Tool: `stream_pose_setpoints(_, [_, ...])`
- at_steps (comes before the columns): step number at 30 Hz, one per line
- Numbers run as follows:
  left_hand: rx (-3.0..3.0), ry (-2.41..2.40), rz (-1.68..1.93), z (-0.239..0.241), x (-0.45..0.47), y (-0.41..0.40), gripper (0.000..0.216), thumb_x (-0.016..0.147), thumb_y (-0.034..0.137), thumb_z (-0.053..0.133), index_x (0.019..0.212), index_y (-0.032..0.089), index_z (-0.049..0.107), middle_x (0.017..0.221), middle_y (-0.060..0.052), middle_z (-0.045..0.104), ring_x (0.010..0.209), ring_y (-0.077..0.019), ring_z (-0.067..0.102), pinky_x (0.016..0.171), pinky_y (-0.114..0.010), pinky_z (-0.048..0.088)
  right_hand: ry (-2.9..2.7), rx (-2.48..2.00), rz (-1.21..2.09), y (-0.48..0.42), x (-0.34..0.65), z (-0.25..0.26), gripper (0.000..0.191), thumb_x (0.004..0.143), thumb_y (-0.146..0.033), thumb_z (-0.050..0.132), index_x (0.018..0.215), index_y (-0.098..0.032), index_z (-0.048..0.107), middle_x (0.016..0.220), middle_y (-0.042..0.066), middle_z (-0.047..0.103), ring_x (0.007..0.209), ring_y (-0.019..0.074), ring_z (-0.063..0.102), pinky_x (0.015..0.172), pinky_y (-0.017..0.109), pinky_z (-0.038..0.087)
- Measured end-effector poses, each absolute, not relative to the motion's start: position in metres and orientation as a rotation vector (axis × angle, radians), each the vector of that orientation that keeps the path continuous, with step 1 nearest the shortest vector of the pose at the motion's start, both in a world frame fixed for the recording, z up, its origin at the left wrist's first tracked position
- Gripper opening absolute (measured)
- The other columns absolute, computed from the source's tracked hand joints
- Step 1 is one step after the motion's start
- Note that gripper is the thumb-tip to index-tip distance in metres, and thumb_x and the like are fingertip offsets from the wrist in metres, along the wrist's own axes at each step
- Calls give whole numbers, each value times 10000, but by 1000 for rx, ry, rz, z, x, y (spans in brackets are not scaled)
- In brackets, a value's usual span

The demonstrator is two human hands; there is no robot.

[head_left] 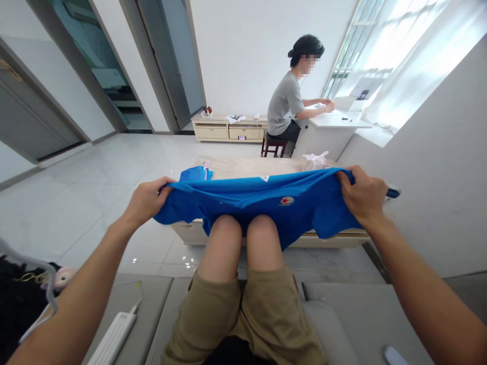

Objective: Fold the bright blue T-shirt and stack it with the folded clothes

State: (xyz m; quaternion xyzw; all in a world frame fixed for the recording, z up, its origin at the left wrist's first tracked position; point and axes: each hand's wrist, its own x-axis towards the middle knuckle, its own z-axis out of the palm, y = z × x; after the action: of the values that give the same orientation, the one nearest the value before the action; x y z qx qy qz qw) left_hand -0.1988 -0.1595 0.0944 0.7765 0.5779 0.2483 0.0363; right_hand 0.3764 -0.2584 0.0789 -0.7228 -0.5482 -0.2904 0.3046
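A blue T-shirt [247, 197] with a small red and white emblem is stretched sideways between my two hands, in front of my knees. My left hand [152, 195] pinches one end of it, fingers closed on the cloth. At the opposite end my right hand [359, 192] grips the fabric the same way. Parts of the shirt hang down past my knees and over the front of a low table. Just beyond its upper edge, a folded blue cloth [192, 174] lies on the tabletop near my left hand.
The low table [243, 165] also bears a white plastic bag [315, 160]. Farther back, a person in a grey shirt [283, 104] sits on a stool at a white desk [331, 119]. A white power strip [114, 337] lies on the grey sofa [152, 304] beside me.
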Motion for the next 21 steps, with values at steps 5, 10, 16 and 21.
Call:
stream_pose_setpoints(5, [2248,1539,600,51,-209,-150,391,919,528,535,1012,231,772,866,-37,791,730,-222,665,715,-297,511,-1648,-1673,-681,-258,396,22,582,1081,-657,496,992,-182,820,737,92,742,606,215,608,615,312,342])
stream_pose_setpoints(10, [2129,1562,637,40,-205,-96,378,912,527,557,1013,235,775,915,-48,821,792,-246,732,743,-314,567,-1673,-1680,-590,-206,414,3,518,1072,-625,536,998,-204,827,784,103,764,622,222,636,631,316,391])
stream_pose_setpoints(16, [2265,1941,502,81,-144,62,335,928,303,607,1201,192,766,1172,-117,827,1073,-305,757,1005,-413,589,-1581,-2161,-384,-22,408,72,445,1061,-515,568,1211,-161,792,1081,204,789,979,340,701,873,436,504])
stream_pose_setpoints(21, [2538,1953,494,6,-64,73,534,1045,285,513,1537,85,575,1556,-236,643,1422,-365,622,1171,-499,519,-1768,-2099,-331,24,338,21,527,1058,-307,503,1516,-66,602,1517,289,636,1374,399,611,1129,542,474])
